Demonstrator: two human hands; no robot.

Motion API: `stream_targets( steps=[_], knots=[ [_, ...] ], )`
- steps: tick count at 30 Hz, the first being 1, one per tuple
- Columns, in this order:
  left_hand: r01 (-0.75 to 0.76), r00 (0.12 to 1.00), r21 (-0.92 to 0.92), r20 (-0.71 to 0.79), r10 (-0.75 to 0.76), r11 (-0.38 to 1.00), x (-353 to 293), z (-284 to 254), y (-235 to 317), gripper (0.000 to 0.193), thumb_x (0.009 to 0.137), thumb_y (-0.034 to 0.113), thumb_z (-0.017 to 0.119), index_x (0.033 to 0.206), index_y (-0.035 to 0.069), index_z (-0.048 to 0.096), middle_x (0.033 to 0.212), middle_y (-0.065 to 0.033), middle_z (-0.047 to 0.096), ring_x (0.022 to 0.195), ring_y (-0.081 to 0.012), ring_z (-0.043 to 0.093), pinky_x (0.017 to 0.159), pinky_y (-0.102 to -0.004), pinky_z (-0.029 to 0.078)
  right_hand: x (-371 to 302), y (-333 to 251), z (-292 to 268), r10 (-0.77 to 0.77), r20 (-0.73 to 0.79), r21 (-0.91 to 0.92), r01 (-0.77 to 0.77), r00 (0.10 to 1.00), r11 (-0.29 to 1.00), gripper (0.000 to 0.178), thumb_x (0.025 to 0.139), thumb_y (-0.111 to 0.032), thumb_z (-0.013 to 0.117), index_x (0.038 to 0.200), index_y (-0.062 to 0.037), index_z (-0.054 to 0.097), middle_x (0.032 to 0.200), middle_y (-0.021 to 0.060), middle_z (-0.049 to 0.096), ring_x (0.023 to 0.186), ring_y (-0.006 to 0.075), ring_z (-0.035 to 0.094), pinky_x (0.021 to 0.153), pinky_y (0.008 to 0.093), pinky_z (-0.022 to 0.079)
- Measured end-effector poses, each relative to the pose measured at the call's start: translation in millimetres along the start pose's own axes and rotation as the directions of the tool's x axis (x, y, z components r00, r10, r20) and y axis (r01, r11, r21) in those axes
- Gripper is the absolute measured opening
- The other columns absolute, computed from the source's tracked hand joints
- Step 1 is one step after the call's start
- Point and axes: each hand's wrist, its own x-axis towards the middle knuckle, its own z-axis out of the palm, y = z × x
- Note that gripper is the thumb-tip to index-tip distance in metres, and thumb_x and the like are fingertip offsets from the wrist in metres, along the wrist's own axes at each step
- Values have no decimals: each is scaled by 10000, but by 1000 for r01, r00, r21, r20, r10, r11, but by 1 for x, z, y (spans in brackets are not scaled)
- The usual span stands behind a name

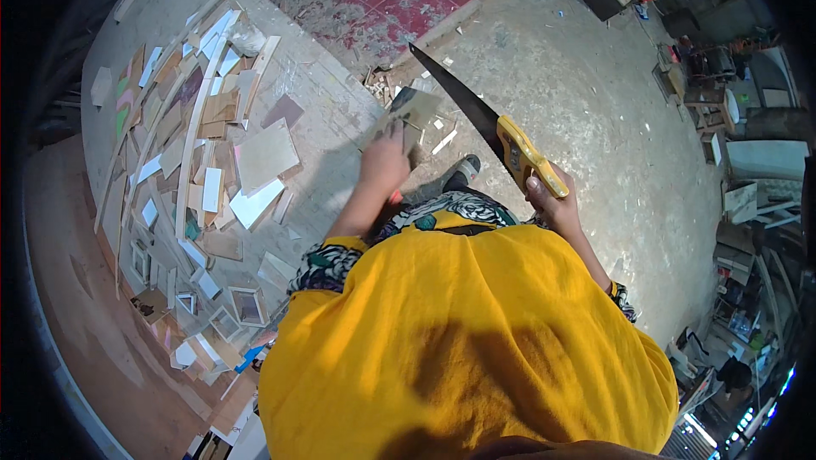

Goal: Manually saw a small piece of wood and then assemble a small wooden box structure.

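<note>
My right hand (553,202) is closed around the yellow handle of a handsaw (466,95). The saw's dark blade slants up and to the left, its tip pointing away from me, apart from any wood. My left hand (385,161) is on a thin greyish-tan board (427,108) by the workbench's right edge. Its fingers reach along the board's left side and are slightly blurred; the thumb is hidden. A dark patch covers the board's far end.
The workbench (319,90) on my left carries many wood offcuts (268,157), long strips and small frames (248,306). Wood scraps (444,141) lie on the concrete floor (578,86) near my foot. Red tiles (374,1) are beyond. Cluttered items line the right side.
</note>
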Motion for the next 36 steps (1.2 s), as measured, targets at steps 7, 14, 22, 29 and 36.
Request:
stream_targets(
  steps=[7, 14, 22, 29, 36],
  knots=[
    [99, 987, -510, 160, -18, 855, 31, -13, -109, 335, 705, 269, 690, 931, 24, 657, 878, -205, 636, 858, -337, 614, 802, -427, 478, 3, 6, -5, -17, 14, 23, 16, 1000, 1000, 326, 808, -338, 674, 844, -36, 555, 670, 2, 515, 563, 88, 487, 500, 224, 383],
    [275, 961, -89, 12, -275, 957, 17, -4, -51, 740, 724, 329, 697, 1353, 94, 385, 1413, -149, 345, 1319, -347, 290, 1044, -499, 269, -1, 11, -2, 19, 41, -30, -18, 999, 999, 346, 810, -320, 675, 938, -14, 577, 701, 8, 535, 578, 86, 497, 511, 223, 391],
    [203, 979, -37, -27, -204, 978, 4, 29, -38, 926, 737, 446, 663, 1426, 26, 208, 1519, -131, 120, 1408, -309, 67, 1053, -634, 33, -9, 16, 7, -2, 200, -54, 13, 980, 998, 294, 816, -273, 672, 896, -6, 576, 741, 7, 526, 695, 104, 471, 627, 257, 383],
    [288, 956, -5, 64, -287, 958, 7, 16, -26, 912, 735, 432, 661, 1429, 36, 220, 1522, -108, 124, 1414, -274, 49, 1084, -583, -4, -13, 37, 18, -28, 260, -84, 52, 965, 995, 274, 816, -245, 682, 892, -4, 576, 725, 13, 507, 677, 117, 456, 615, 266, 372],
    [241, 970, -39, -24, -242, 970, 9, 40, -37, 897, 745, 440, 648, 1428, 39, 228, 1520, -113, 130, 1412, -285, 62, 1090, -570, 11, -28, 34, 20, -25, 234, -91, 47, 972, 995, 265, 817, -239, 680, 887, -5, 579, 716, 16, 505, 667, 111, 455, 607, 265, 372]
  ],
)
